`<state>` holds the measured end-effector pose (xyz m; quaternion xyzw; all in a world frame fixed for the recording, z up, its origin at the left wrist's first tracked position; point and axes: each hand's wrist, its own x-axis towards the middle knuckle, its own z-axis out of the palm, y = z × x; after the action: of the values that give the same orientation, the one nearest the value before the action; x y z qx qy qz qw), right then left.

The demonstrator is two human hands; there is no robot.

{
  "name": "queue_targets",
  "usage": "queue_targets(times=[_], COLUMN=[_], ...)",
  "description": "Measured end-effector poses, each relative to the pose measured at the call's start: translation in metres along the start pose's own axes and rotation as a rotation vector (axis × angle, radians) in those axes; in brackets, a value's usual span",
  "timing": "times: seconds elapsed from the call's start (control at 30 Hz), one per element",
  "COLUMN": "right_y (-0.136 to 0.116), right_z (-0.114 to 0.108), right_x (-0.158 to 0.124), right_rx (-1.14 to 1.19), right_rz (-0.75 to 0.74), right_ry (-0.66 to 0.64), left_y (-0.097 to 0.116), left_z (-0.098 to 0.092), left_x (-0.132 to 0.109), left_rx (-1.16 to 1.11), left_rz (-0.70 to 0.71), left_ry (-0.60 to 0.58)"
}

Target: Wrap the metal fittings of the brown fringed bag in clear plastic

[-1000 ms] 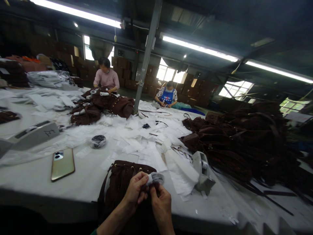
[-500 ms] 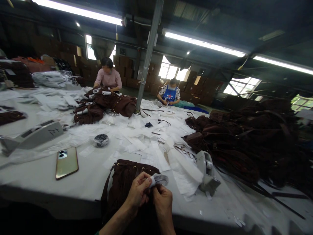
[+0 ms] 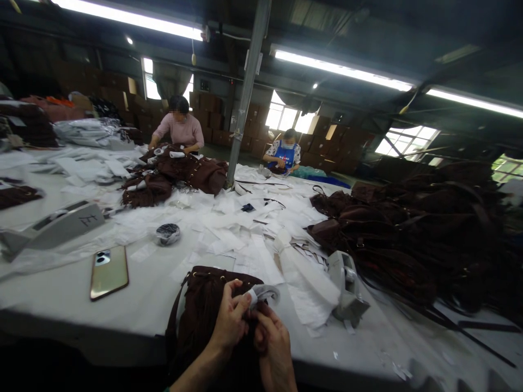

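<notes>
A brown drawstring bag [image 3: 204, 294] with gold eyelets lies at the table's near edge, partly under my hands. Above its right side, my left hand [image 3: 229, 316] pinches a loop wrapped in white film [image 3: 269, 294] between thumb and fingers. My right hand [image 3: 274, 337] is closed at the underside of the same loop, its fingertips close to those of my left hand. What lies between the right fingertips is partly hidden.
A phone [image 3: 109, 273], a black roll [image 3: 168, 234] and a grey tape dispenser [image 3: 65, 226] lie leftward. Another tape dispenser [image 3: 347, 286] stands right, before a heap of brown bags [image 3: 392, 234]. White sheets [image 3: 229, 234] cover mid-table. Two people work beyond, near a metal post [image 3: 247, 98].
My right hand has shifted its grip under the loop, its fingers now reaching more to the left. My left index finger has lifted. The far co-worker in the apron has moved their hands.
</notes>
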<state>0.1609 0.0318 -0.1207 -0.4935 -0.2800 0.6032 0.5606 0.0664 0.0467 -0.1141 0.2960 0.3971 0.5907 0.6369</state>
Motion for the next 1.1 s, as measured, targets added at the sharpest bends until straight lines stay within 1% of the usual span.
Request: queue_targets(times=[0.1,0.17,0.23,0.3,0.37,0.47,0.53,0.6,0.67,0.73,0.83,0.87,0.93,1.0,1.03,1.1], right_y=[-0.005,-0.007,-0.009,-0.011,-0.013,-0.013,-0.013,-0.013,-0.013,-0.011,-0.006,-0.006,-0.009,-0.02,-0.028,-0.042], right_z=[-0.001,0.001,0.005,0.01,0.012,0.011,0.008,0.007,0.007,0.005,-0.009,-0.017,-0.032,-0.04,-0.039,-0.028], right_x=[-0.009,-0.013,-0.014,-0.014,-0.012,-0.006,0.0,0.005,0.008,0.01,0.008,0.006,0.001,-0.005,-0.007,-0.006], right_rx=[0.064,0.097,0.136,0.172,0.19,0.195,0.195,0.186,0.164,0.092,-0.105,-0.184,-0.346,-0.504,-0.577,-0.703], right_rz=[-0.022,-0.06,-0.075,-0.068,-0.064,-0.049,-0.02,0.011,0.02,0.013,-0.03,-0.051,-0.13,-0.273,-0.378,-0.622], right_ry=[0.105,0.141,0.093,0.0,-0.066,-0.103,-0.121,-0.142,-0.142,-0.111,0.019,0.079,0.184,0.241,0.238,0.164], left_y=[-0.008,-0.015,-0.02,-0.021,-0.019,-0.014,-0.013,-0.015,-0.017,-0.02,-0.021,-0.021,-0.022,-0.025,-0.027,-0.028], left_z=[0.001,0.0,0.0,0.0,0.0,-0.004,-0.006,-0.008,-0.008,-0.006,-0.006,-0.007,-0.008,-0.009,-0.008,-0.005], left_x=[-0.002,-0.004,-0.005,-0.004,-0.001,0.007,0.012,0.016,0.018,0.019,0.023,0.024,0.027,0.029,0.029,0.027], left_rx=[0.074,0.108,0.095,0.041,-0.045,-0.132,-0.11,-0.075,-0.086,-0.126,-0.123,-0.105,-0.058,-0.008,0.028,0.116], left_rz=[0.041,0.074,0.108,0.103,0.042,-0.078,-0.139,-0.174,-0.183,-0.181,-0.191,-0.19,-0.177,-0.144,-0.125,-0.082], left_ry=[-0.014,-0.009,-0.022,-0.077,-0.153,-0.278,-0.35,-0.382,-0.349,-0.267,-0.158,-0.137,-0.136,-0.164,-0.182,-0.2])
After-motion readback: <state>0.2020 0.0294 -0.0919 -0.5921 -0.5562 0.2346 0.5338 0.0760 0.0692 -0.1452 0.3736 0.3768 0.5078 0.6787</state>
